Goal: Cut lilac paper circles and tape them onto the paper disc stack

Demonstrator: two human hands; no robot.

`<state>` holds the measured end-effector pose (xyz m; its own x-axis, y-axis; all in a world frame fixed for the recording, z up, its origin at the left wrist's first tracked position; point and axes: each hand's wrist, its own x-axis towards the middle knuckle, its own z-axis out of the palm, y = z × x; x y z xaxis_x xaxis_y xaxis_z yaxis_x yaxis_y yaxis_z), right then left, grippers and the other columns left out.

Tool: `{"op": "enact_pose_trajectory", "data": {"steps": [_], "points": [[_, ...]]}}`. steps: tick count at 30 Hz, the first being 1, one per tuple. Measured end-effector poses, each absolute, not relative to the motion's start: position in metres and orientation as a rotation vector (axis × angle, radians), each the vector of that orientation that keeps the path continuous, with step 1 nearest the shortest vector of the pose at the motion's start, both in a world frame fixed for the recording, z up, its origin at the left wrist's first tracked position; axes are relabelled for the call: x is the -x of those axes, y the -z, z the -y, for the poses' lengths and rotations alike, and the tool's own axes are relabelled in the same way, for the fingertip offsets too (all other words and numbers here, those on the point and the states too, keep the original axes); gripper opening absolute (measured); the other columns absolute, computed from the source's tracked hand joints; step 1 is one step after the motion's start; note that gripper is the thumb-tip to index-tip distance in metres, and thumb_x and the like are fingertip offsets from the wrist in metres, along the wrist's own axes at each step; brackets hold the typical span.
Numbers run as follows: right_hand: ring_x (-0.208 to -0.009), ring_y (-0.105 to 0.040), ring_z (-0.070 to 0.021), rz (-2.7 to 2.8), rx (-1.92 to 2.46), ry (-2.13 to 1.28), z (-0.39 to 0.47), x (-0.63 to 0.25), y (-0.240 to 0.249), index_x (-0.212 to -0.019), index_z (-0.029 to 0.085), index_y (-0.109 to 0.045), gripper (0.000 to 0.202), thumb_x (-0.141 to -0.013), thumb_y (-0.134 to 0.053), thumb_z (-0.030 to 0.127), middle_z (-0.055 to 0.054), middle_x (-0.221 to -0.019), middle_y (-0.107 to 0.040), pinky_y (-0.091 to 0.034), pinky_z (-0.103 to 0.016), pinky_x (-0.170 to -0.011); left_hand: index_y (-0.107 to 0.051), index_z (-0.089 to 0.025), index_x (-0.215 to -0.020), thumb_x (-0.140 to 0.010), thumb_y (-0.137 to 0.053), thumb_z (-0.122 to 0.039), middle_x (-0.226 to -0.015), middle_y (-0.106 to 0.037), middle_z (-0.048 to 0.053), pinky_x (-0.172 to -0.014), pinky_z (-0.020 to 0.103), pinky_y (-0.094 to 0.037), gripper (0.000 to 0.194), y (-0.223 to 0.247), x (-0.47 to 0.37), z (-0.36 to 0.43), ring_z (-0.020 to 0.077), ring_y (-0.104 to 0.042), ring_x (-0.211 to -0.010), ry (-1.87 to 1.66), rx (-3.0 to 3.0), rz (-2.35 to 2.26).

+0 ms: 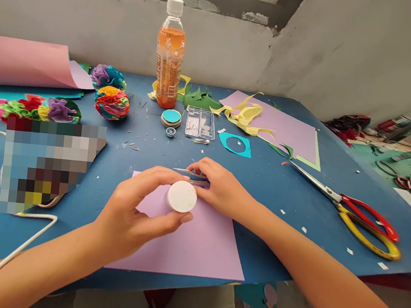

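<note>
My left hand (135,203) grips a white round-topped cylinder (182,197) between thumb and fingers, above a sheet of lilac paper (211,242). What the cylinder's underside looks like is hidden. Just beyond it, my right hand (220,184) has its fingers closed on a slim metal tool with two legs, apparently a drawing compass (197,183); one thin pointed leg sticks out to the left. The lilac paper lies flat near the table's front edge, under both hands.
A bottle of orange drink (170,58) stands at the back, near a stack of paper discs (171,117) and a clear plastic case (201,123). Scissors (348,211) lie right. Paper scraps (245,116), crepe flowers (112,102) and a white cable (33,239) surround the area.
</note>
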<state>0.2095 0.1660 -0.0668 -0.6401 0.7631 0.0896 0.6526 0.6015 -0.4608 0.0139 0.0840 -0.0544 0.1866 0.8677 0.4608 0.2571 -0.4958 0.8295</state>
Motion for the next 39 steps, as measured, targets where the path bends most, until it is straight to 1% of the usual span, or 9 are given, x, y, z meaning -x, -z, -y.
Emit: {"op": "enact_pose_trajectory", "data": {"steps": [6, 12, 18, 21, 23, 25, 28, 34, 39], "points": [[-0.067, -0.056, -0.0133, 2.447, 1.279, -0.686, -0.163, -0.212, 0.050, -0.087, 0.019, -0.057, 0.007, -0.082, -0.061, 0.024, 0.000, -0.079, -0.065, -0.041, -0.025, -0.061, -0.061, -0.021, -0.101, -0.082, -0.059, -0.036, -0.087, -0.061, 0.003, -0.070, 0.030, -0.046, 0.023, 0.058, -0.008, -0.083, 0.0168, -0.056, -0.077, -1.573, -1.667, -0.976], [-0.053, -0.043, -0.0075, 2.249, 1.136, -0.821, -0.151, -0.210, 0.034, -0.079, 0.019, -0.059, 0.018, -0.085, -0.058, 0.035, 0.003, -0.067, -0.058, -0.037, -0.022, -0.051, -0.060, -0.024, -0.096, -0.083, -0.053, -0.043, -0.071, -0.058, 0.000, -0.052, 0.029, -0.044, 0.024, 0.061, -0.008, -0.090, 0.0148, -0.053, -0.059, -1.647, -1.389, -0.926], [-0.051, -0.050, -0.0065, 1.861, 0.903, -1.222, -0.146, -0.211, 0.034, -0.104, 0.026, -0.057, 0.018, -0.087, -0.058, 0.028, 0.003, -0.076, -0.058, -0.044, -0.020, -0.045, -0.058, -0.022, -0.098, -0.086, -0.051, -0.039, -0.069, -0.055, 0.000, -0.053, 0.026, -0.043, 0.022, 0.070, -0.004, -0.099, 0.0132, -0.050, -0.058, -1.652, -1.516, -0.961], [-0.054, -0.055, -0.0077, 1.686, 0.676, -1.470, -0.150, -0.214, 0.030, -0.087, 0.027, -0.064, 0.004, -0.085, -0.061, 0.029, 0.003, -0.072, -0.059, -0.046, -0.020, -0.044, -0.057, -0.021, -0.101, -0.087, -0.049, -0.038, -0.073, -0.055, 0.000, -0.052, 0.027, -0.042, 0.023, 0.076, -0.001, -0.102, 0.0133, -0.051, -0.060, -1.665, -1.609, -0.983], [-0.058, -0.059, -0.0086, 1.593, 0.610, -1.599, -0.153, -0.217, 0.026, -0.079, 0.028, -0.069, 0.007, -0.083, -0.063, 0.029, 0.002, -0.071, -0.062, -0.047, -0.019, -0.045, -0.057, -0.021, -0.103, -0.087, -0.047, -0.038, -0.077, -0.055, 0.001, -0.051, 0.027, -0.041, 0.025, 0.080, 0.000, -0.103, 0.0131, -0.050, -0.059, -1.674, -1.678, -0.981], [-0.058, -0.060, -0.0080, 1.492, 0.599, -1.659, -0.155, -0.219, 0.022, -0.083, 0.035, -0.071, 0.007, -0.080, -0.067, 0.030, 0.004, -0.070, -0.064, -0.049, -0.019, -0.047, -0.056, -0.020, -0.104, -0.088, -0.046, -0.039, -0.078, -0.055, 0.001, -0.052, 0.027, -0.040, 0.027, 0.082, 0.001, -0.102, 0.0129, -0.050, -0.059, -1.674, -1.747, -0.969], [-0.065, -0.065, -0.0083, 1.431, 0.578, -1.652, -0.157, -0.220, 0.023, -0.092, 0.045, -0.069, 0.025, -0.072, -0.076, 0.032, 0.009, -0.068, -0.065, -0.053, -0.019, -0.054, -0.054, -0.018, -0.106, -0.088, -0.047, -0.037, -0.077, -0.054, 0.001, -0.054, 0.027, -0.040, 0.027, 0.081, 0.000, -0.101, 0.0127, -0.050, -0.060, -1.632, -1.849, -0.940], [-0.067, -0.064, -0.0065, 1.607, 0.312, -1.577, -0.148, -0.217, 0.038, -0.098, 0.034, -0.071, 0.016, -0.085, -0.063, 0.029, 0.003, -0.080, -0.067, -0.054, -0.015, -0.055, -0.049, -0.018, -0.108, -0.087, -0.049, -0.037, -0.075, -0.051, 0.001, -0.056, 0.024, -0.041, 0.028, 0.074, -0.005, -0.098, 0.0119, -0.049, -0.062, -1.521, -2.015, -0.795], [-0.072, -0.065, -0.0105, 1.730, 0.293, -1.440, -0.133, -0.210, 0.036, -0.098, 0.028, -0.072, 0.017, -0.084, -0.064, 0.024, -0.002, -0.084, -0.068, -0.056, -0.021, -0.061, -0.045, -0.019, -0.111, -0.087, -0.049, -0.036, -0.079, -0.055, 0.002, -0.056, 0.023, -0.043, 0.030, 0.076, -0.008, -0.099, 0.0125, -0.051, -0.063, -1.360, -2.141, -0.742]]}}
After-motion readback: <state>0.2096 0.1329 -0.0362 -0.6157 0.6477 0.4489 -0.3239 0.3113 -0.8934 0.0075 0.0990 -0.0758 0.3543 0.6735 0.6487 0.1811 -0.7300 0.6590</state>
